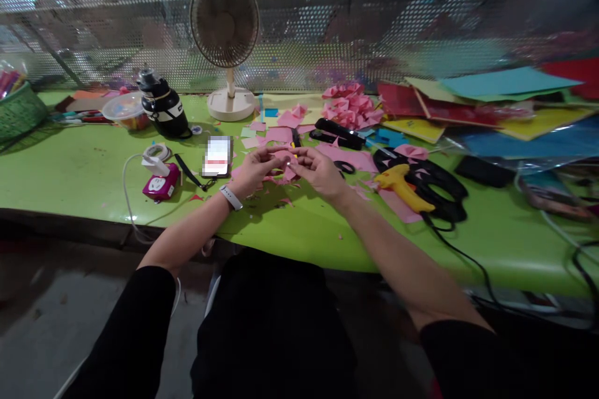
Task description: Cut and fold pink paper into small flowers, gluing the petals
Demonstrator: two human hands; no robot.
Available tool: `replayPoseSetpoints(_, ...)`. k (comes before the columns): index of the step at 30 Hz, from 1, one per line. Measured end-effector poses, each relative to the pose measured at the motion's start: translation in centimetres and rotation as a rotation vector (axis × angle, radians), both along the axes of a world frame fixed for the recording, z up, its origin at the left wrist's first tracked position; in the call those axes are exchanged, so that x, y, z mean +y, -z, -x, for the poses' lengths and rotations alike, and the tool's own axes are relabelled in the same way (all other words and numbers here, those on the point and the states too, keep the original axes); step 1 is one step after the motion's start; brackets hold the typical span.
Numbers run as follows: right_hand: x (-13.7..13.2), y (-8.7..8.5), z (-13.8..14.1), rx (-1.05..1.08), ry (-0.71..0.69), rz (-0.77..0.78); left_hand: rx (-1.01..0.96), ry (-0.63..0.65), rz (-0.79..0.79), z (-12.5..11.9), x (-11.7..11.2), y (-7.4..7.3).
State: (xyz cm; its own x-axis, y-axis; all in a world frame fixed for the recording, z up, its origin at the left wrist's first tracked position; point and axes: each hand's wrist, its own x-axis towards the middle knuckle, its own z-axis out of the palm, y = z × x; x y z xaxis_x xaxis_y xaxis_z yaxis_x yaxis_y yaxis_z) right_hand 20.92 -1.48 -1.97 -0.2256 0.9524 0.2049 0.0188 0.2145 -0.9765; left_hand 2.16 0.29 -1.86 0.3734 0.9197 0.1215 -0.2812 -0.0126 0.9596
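My left hand (255, 169) and my right hand (318, 171) meet over the green table (75, 168), fingertips pinched together on a small piece of pink paper (283, 156). A white band sits on my left wrist. Pink paper scraps (281, 135) lie scattered around and beyond both hands. A pile of folded pink paper shapes (350, 106) rests further back. A yellow glue gun (402, 186) lies just right of my right hand, with black scissors (345, 166) close by.
A small standing fan (225, 31) is at the back by a perforated screen. A black bottle (163, 106), a plastic bowl (124, 109), a phone (218, 156), a pink gadget (161, 184) sit left. Coloured paper sheets (505, 100) pile at right; black cables (458, 249) trail off.
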Motion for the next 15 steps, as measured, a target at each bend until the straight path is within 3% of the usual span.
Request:
replayPoseSetpoints(8,0.0,-0.3,-1.3,-0.128,-0.176,0.07,0.22,0.04,0.157,0.9,0.2,-1.1)
replayPoseSetpoints(15,0.2,-0.3,-1.3,-0.114,-0.018,-0.024,0.209,0.099,0.221,1.1,0.7,-1.1)
